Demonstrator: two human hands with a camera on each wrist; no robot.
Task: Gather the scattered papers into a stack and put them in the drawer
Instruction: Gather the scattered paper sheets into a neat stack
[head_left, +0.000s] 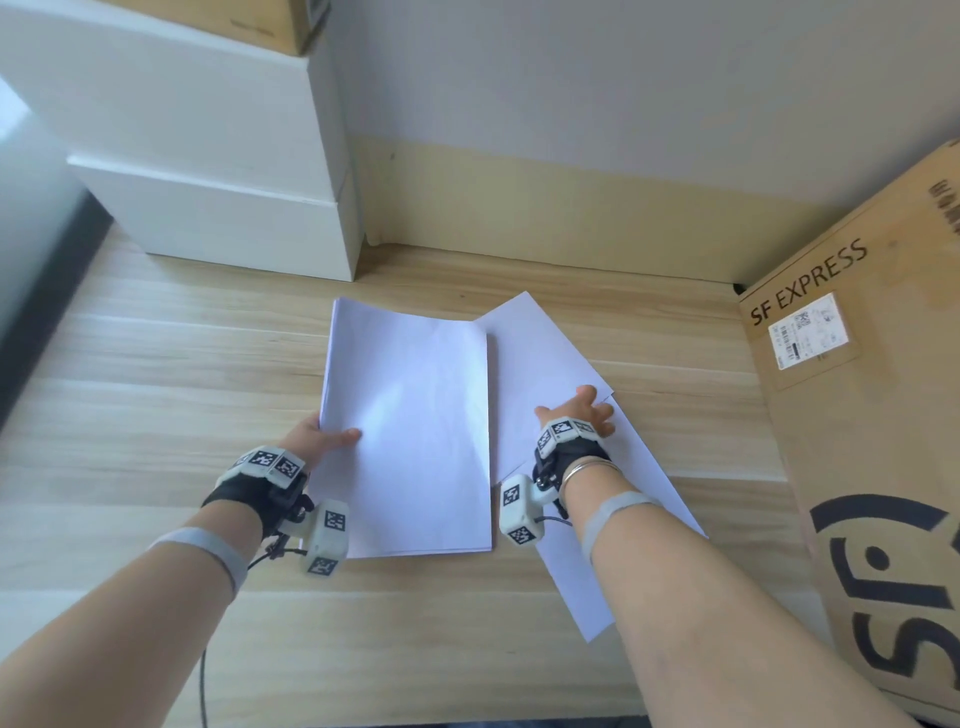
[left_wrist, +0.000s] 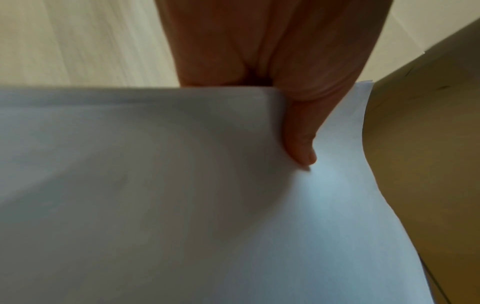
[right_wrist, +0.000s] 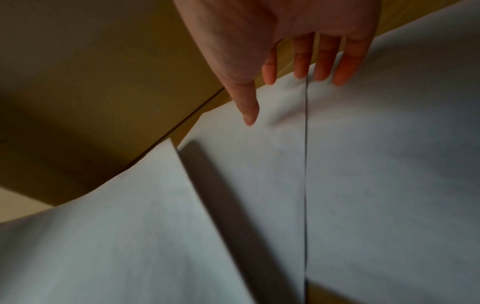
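Wood-grain desk (head_left: 156, 364) carries everything. Left hand (head_left: 322, 439) pinches the stack (head_left: 410, 431) at its left edge, thumb on top, mid-desk. Right hand (head_left: 582, 415), fingers spread flat, presses two loose sheets (head_left: 545, 353) just right of it. Gathering looks mostly done; no drawer is in view.

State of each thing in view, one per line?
paper stack: on the floor, left edge lifted, gripped by the left hand
loose sheets: flat on the floor, skewed, partly under the stack
left hand: pinching the stack's edge, thumb on top
right hand: fingers straight, pressing on the loose sheets
cardboard box: closed, beside the sheets
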